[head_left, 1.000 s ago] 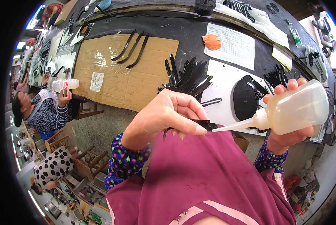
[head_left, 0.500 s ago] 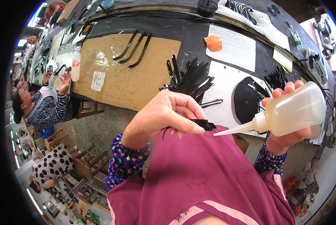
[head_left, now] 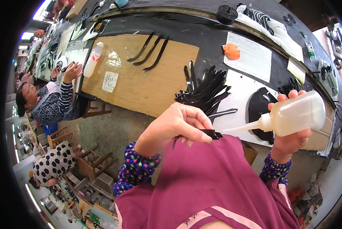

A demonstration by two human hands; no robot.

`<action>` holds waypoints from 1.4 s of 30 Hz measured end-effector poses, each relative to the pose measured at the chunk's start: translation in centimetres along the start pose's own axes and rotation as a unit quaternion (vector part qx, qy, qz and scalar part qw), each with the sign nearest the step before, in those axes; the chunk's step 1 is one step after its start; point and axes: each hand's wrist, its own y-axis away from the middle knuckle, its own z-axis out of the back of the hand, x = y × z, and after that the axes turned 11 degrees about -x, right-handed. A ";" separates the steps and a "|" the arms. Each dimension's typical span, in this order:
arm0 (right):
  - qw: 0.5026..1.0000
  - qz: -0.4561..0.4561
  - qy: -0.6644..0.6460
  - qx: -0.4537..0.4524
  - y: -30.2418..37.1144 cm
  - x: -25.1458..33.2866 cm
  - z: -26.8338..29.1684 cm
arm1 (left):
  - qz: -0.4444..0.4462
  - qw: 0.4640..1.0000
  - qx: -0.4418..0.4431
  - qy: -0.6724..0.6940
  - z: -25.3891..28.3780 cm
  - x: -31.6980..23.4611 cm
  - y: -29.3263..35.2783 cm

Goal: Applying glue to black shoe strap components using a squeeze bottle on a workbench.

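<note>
Between the thumb and fingers of my left hand (head_left: 182, 124) is pinched a shiny black strip (head_left: 213, 134), its end sticking out to the right. My right hand (head_left: 291, 143) grips a translucent squeeze bottle (head_left: 299, 114) of pale liquid, tipped sideways. The bottle's thin nozzle points left, with its tip close to the strip's end; whether they touch I cannot tell. Just beyond my left hand, a heap of black strips (head_left: 205, 89) lies on the table. Three more black strips (head_left: 152, 53) rest apart on a brown cardboard sheet (head_left: 140, 89).
A black pouch (head_left: 258, 110) lies on a white board (head_left: 237, 86) behind the bottle. Farther back are an orange lump (head_left: 231, 51) on a printed sheet (head_left: 255, 57) and a black spool (head_left: 227, 15). A white bottle (head_left: 93, 59) stands near a co-worker (head_left: 50, 99) at left.
The whole view has shifted, so table things sit farther right and lower. Both hands keep their grips, and the nozzle stays by the strip's end. The co-worker's hands have moved slightly.
</note>
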 end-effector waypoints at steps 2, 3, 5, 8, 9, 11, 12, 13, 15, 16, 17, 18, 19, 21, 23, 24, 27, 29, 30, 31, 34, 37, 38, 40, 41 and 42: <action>1.000 -0.003 -0.011 0.006 -0.1 -0.6 -0.8 | 0.002 1.000 0.004 -0.005 0.7 0.0 -0.1; 1.000 -0.003 -0.022 0.012 -0.2 -0.9 -1.2 | 0.003 1.000 0.004 -0.003 1.0 -0.1 -0.1; 1.000 -0.013 -0.021 0.016 -0.5 -1.3 -2.0 | 0.011 1.000 0.010 0.004 1.4 -0.5 -0.1; 0.999 -0.029 -0.012 0.018 -0.8 -1.8 -2.8 | 0.010 1.000 0.022 0.001 2.2 -0.8 -0.2; 0.999 -0.035 -0.004 0.016 -0.8 -2.0 -3.0 | 0.012 1.000 0.023 0.001 2.5 -0.9 -0.2; 0.999 -0.037 -0.001 0.022 -0.9 -2.2 -3.0 | 0.015 1.000 0.017 0.008 2.8 -1.2 -0.1; 0.999 -0.038 0.001 0.029 -1.0 -2.3 -3.0 | 0.017 1.000 0.018 0.008 3.0 -1.2 0.0; 0.999 -0.039 0.002 0.028 -0.9 -2.4 -3.0 | 0.017 1.000 0.011 0.006 3.2 -1.3 0.0; 0.999 -0.039 -0.009 0.035 -1.0 -2.5 -3.1 | 0.017 1.000 0.007 0.004 3.6 -1.4 -0.1; 0.999 -0.039 -0.008 0.034 -0.9 -2.6 -3.3 | 0.018 1.000 0.009 0.003 3.8 -1.5 -0.1; 0.999 -0.031 0.002 0.011 -0.9 -2.6 -3.7 | 0.019 1.000 0.010 0.002 4.0 -1.6 0.0; 1.000 -0.024 0.012 -0.011 -0.9 -2.6 -3.9 | 0.020 1.000 0.010 0.002 4.1 -1.7 0.0; 1.000 -0.024 0.012 -0.012 -0.9 -2.7 -4.2 | 0.020 1.000 0.013 0.003 4.3 -1.8 0.0; 1.000 -0.006 0.018 -0.025 -1.0 -2.8 -4.5 | 0.020 1.000 0.015 0.005 4.5 -2.0 0.1; 1.000 -0.013 0.009 -0.021 -1.1 -2.9 -4.9 | 0.021 1.000 0.018 0.001 4.8 -2.1 0.1; 1.000 -0.019 0.000 -0.016 -1.1 -3.0 -5.1 | 0.022 1.000 0.018 0.001 4.9 -2.2 0.1; 1.000 -0.030 0.007 -0.005 -1.4 -3.2 -5.8 | 0.024 1.000 0.019 0.004 5.1 -2.6 0.1; 0.999 -0.032 0.011 -0.011 -1.5 -3.2 -5.9 | 0.028 0.999 0.017 0.007 5.2 -2.9 0.1; 0.999 -0.034 0.014 -0.015 -1.6 -3.2 -5.9 | 0.029 0.999 0.017 0.007 5.2 -3.0 0.1; 0.999 -0.034 0.014 -0.016 -1.5 -3.1 -5.8 | 0.026 1.000 0.015 0.003 5.3 -3.0 0.1; 0.999 -0.039 0.002 -0.014 -1.5 -3.2 -5.6 | 0.023 1.000 0.009 0.000 5.4 -2.9 0.2; 0.999 -0.042 0.005 -0.013 -1.6 -3.0 -6.1 | 0.028 0.999 0.017 -0.007 5.4 -3.3 0.4; 0.999 -0.042 0.006 -0.014 -1.6 -3.2 -6.2 | 0.032 0.999 0.024 -0.013 5.5 -3.4 0.4; 0.999 -0.043 0.007 -0.016 -1.8 -3.4 -6.3 | 0.035 0.999 0.028 -0.016 5.5 -3.4 0.4; 0.999 -0.042 0.001 -0.007 -1.9 -3.5 -6.3 | 0.035 0.999 0.031 -0.018 5.5 -3.5 0.5; 0.999 -0.041 -0.006 0.002 -2.0 -3.5 -6.3 | 0.036 0.999 0.030 -0.018 5.5 -3.5 0.5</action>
